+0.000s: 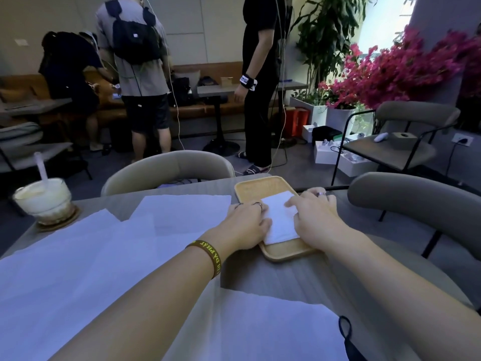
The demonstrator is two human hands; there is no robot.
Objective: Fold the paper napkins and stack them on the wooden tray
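Observation:
A folded white napkin (279, 218) lies on the wooden tray (260, 190), toward its near end. My left hand (247, 224) rests flat against the napkin's left edge, fingers together. My right hand (316, 216) presses on its right edge, index finger laid across the top. Neither hand lifts it. Several unfolded white napkins lie spread on the grey table: a large one (78, 256) at the left, one (187, 212) behind it, and another (260, 327) near me under my forearms.
An iced drink with a straw (44, 201) stands on a coaster at the table's left edge. A dark face mask (351, 342) lies at the near right. Grey chairs (169, 168) ring the table. People stand beyond, and pink flowers (406, 66) fill the right.

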